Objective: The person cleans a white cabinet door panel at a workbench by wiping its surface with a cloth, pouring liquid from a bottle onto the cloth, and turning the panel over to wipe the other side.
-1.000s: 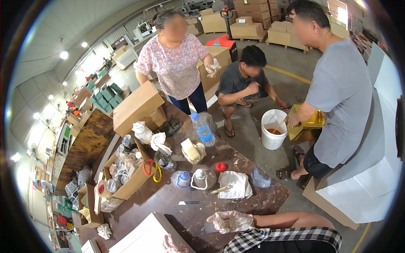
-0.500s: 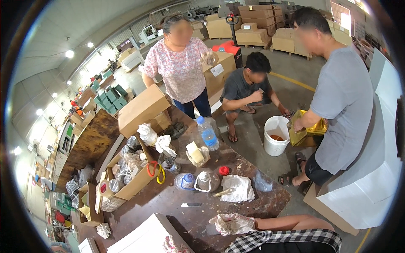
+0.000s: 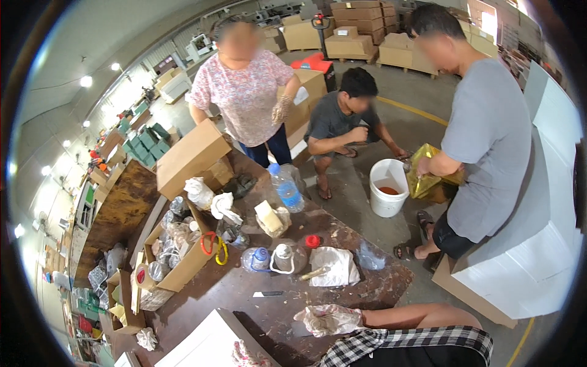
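My right hand (image 3: 330, 319), in a soiled white work glove, lies on the brown worktable (image 3: 244, 293) with its fingers loosely spread and nothing in it. The bare forearm and plaid sleeve run off to the right. Only the fingertips of my gloved left hand (image 3: 244, 356) show at the bottom edge, beside a white board (image 3: 205, 342). A small flat blade (image 3: 268, 294) lies on the table just left of my right hand. Beyond it are a crumpled white bag (image 3: 333, 266), a round jar with a white handle (image 3: 287, 257), a small bottle on its side (image 3: 255, 259) and a red cap (image 3: 312, 241).
An open cardboard box (image 3: 183, 269) of wrapped items and red and yellow scissors (image 3: 211, 244) sits at the left. An upright blue-capped bottle (image 3: 286, 186) stands further back. Three people are beyond the table: one standing, one crouching, and one holding a yellow bag (image 3: 428, 174) over a white bucket (image 3: 388, 186).
The view has tilted and shifted slightly. My right hand stays resting on the table. The standing person behind the table has shifted a little.
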`<move>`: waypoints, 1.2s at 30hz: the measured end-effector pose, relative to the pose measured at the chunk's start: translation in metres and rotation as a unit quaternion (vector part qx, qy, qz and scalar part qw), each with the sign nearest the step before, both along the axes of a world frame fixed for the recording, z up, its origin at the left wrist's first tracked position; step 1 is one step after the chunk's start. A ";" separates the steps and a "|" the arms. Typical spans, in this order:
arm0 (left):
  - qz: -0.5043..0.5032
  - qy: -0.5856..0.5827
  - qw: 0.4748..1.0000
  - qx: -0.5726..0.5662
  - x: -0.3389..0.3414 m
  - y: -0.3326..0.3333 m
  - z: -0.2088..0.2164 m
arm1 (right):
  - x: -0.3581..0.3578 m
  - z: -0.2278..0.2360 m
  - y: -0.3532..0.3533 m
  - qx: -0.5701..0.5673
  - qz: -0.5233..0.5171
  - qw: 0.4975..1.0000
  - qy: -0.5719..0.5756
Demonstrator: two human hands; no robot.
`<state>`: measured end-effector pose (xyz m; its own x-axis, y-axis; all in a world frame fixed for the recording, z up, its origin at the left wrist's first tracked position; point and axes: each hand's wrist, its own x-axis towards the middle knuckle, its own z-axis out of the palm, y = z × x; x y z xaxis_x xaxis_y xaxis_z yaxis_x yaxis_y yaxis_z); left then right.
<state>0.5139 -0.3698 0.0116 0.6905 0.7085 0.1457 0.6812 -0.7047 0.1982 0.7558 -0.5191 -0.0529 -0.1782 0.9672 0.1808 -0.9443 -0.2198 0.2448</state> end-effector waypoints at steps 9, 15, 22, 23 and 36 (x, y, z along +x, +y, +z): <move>0.007 -0.026 0.999 0.024 -0.001 0.004 -0.016 | -0.004 -0.002 -0.001 -0.025 -0.032 0.998 -0.050; 0.019 0.043 0.997 0.053 0.016 -0.012 0.019 | -0.004 -0.005 0.000 -0.027 -0.015 1.000 -0.002; 0.002 0.019 0.998 0.059 0.008 -0.002 0.000 | -0.001 0.003 -0.001 -0.062 -0.010 0.998 -0.028; 0.004 0.020 0.998 0.060 0.009 -0.001 -0.001 | -0.003 0.002 0.001 -0.036 -0.009 0.999 -0.009; 0.031 0.061 0.996 0.065 0.004 -0.002 -0.002 | -0.006 -0.008 0.002 -0.023 -0.001 1.000 0.000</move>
<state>0.5183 -0.3717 0.0095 0.6647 0.7304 0.1571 0.7370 -0.6755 0.0219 0.7502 -0.5169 -0.0609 -0.1757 0.9750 0.1360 -0.9450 -0.2058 0.2543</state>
